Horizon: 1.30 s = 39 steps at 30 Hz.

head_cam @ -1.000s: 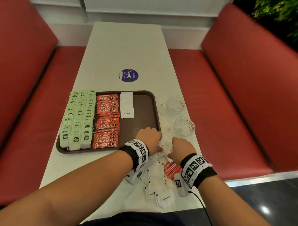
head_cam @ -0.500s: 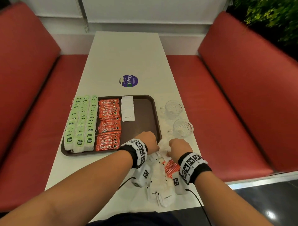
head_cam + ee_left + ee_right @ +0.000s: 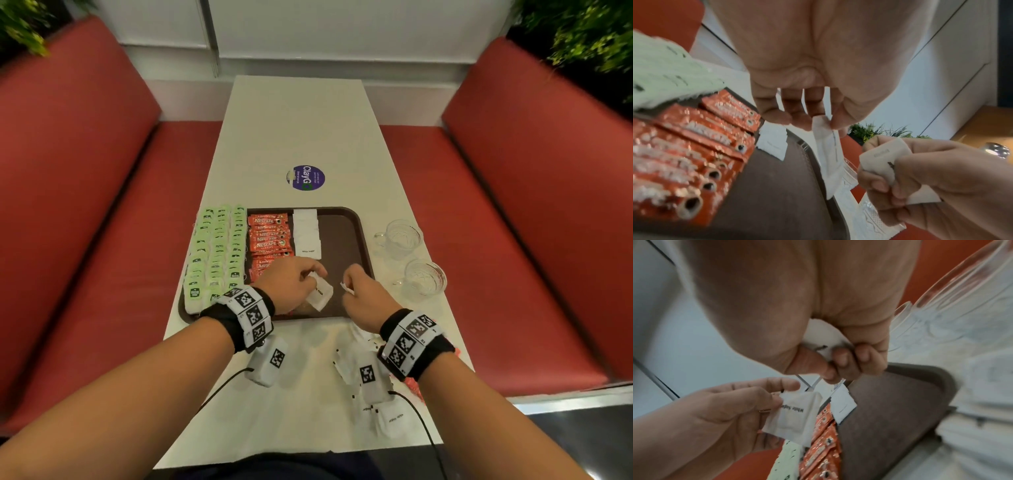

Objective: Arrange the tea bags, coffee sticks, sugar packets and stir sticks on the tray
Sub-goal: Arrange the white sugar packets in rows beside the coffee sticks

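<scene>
Sugar step: left hand [image 3: 291,286] pinching one sugar packet [image 3: 320,294], right hand [image 3: 364,298] gripping another, mid-frame over tray [image 3: 363,240]; next is probably laying them onto white column [image 3: 306,233].

left hand [image 3: 291,284], right hand [image 3: 364,301], fingers pinching (both)

In the head view the left hand [image 3: 291,286] covers the near end of the coffee sticks [image 3: 269,236] row, and its wristband hides the nearest tea bags [image 3: 214,253]. The right hand [image 3: 364,298] conceals most of the sugar packet [image 3: 824,337] it clutches; only a white corner shows. The loose packets [image 3: 390,416] on the table [image 3: 308,130] near the right wrist are smeared, their print unreadable. A red bundle [image 3: 412,383] beside that wrist is mostly hidden. In the left wrist view the tea bags are a blurred green mass, cut by the frame's edge.
</scene>
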Available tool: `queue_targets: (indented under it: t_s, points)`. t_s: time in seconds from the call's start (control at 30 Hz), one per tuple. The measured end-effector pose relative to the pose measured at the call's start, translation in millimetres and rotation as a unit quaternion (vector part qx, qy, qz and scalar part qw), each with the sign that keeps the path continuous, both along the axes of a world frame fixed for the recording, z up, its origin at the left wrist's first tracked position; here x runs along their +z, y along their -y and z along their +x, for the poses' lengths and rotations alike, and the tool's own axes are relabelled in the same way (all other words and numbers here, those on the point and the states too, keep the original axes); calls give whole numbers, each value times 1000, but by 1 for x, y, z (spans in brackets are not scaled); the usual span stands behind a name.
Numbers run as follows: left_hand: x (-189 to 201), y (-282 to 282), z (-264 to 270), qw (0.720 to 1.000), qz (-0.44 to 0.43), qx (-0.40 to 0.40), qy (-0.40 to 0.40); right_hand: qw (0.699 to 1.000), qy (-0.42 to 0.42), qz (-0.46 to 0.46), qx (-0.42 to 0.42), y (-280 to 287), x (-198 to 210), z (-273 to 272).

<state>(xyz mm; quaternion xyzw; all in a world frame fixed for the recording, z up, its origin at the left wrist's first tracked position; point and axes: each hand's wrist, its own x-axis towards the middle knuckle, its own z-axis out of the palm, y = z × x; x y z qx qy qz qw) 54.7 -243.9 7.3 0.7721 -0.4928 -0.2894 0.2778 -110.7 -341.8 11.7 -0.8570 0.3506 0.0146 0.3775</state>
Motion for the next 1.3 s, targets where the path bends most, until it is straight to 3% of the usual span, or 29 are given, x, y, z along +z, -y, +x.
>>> queue_targets:
  t_s: [0.23,0.37,0.53,0.67,0.87,1.0,1.17,1.3]
  points:
    - [28,-35,26,995,-53,-75,36,996,69,-24,41,-34,13,44]
    - [31,-53,37,991,-128,-18,-18,994,98,-24,39,-45,16,57]
    - [18,-64,48,998,-65,23,-2,991,133,12,2,-43,13,61]
    - [19,-57,49,994,-79,77,-7,984,157,85,-2,-30,11,62]
    - [11,-17,44,987,-92,133,-12,992,118,39,-10,7,8,54]
    - [-21,22,56,979,-38,194,40,990,101,75,-57,35,4,35]
    - [-59,65,68,975,94,175,96,987,101,103,-65,60,-1,21]
    - [-70,90,74,968,137,184,96,986,90,130,-57,74,-8,18]
